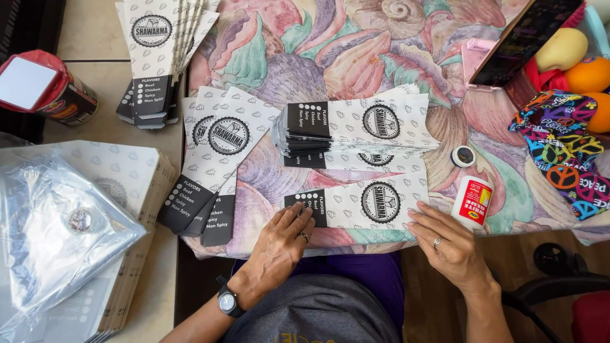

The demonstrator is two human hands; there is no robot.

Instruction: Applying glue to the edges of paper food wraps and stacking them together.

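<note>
On the shell-patterned cloth (pixel 356 51) at the table's near edge, a single white paper sleeve (pixel 362 206) with a black end panel and a round black emblem is lying flat, and both hands are pressing on it: the left hand (pixel 283 238) is resting open, fingers spread, on the black end, while the right hand (pixel 445 238) is lying open at the opposite, right-hand end, fingertips touching the paper; neither hand is gripping anything. Just beside the right hand a small white glue bottle (pixel 471 202) with a red label is standing uncapped, its cap (pixel 463 155) sitting apart on the cloth a little farther back, which suggests gluing is under way on this piece. Right behind the sleeve, a thick pile of sleeves (pixel 356 127) is lying stacked sideways, and to the left two more groups are fanning out, one near the table corner (pixel 213 165) and one at the far edge (pixel 162 51); which of these are finished cannot be told. At the far left a tall block of flat printed sheets (pixel 136 190), partly under a loose clear plastic wrap (pixel 57 235), is sitting on the pale counter (pixel 89 25), so judging by its bulk, much material seems to be waiting. A red-wrapped can (pixel 47 89), a dark phone (pixel 527 38) and a bright patterned fabric (pixel 565 152) are lying around the edges.
</note>
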